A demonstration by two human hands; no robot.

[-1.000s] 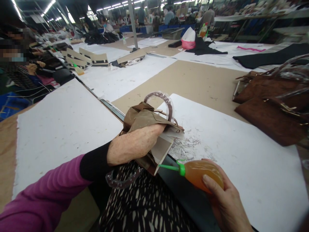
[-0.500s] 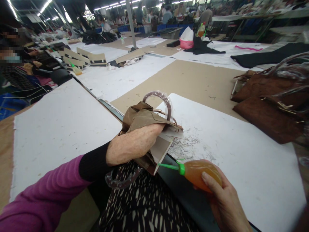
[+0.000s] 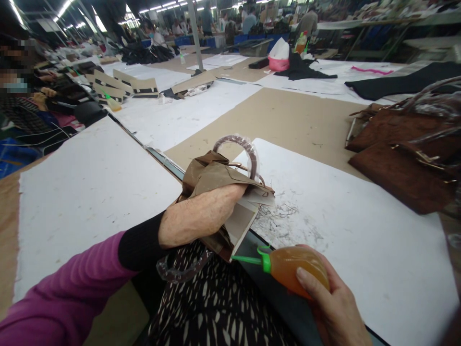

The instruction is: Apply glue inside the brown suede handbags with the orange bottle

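My left hand (image 3: 198,216) is closed around a brown bag (image 3: 216,175) held open at the table's near edge, its plastic-wrapped handle (image 3: 242,146) arching up behind. A pale inner panel (image 3: 241,226) of the bag sticks out below my fingers. My right hand (image 3: 331,302) grips an orange glue bottle (image 3: 295,266) with a green nozzle (image 3: 248,259). The nozzle tip touches the lower edge of that panel. A second wrapped handle (image 3: 180,269) hangs over my patterned lap.
White paper sheets (image 3: 360,240) cover the brown table (image 3: 288,120), with dried glue scribbles (image 3: 281,216) near the bag. Finished brown bags (image 3: 399,149) lie at the right. Card pieces (image 3: 137,86), black fabric (image 3: 396,86) and other workers are farther back.
My right hand and the glue bottle have dropped slightly and moved left, bringing the nozzle tip to the panel's lower edge. My left hand has stayed in place.
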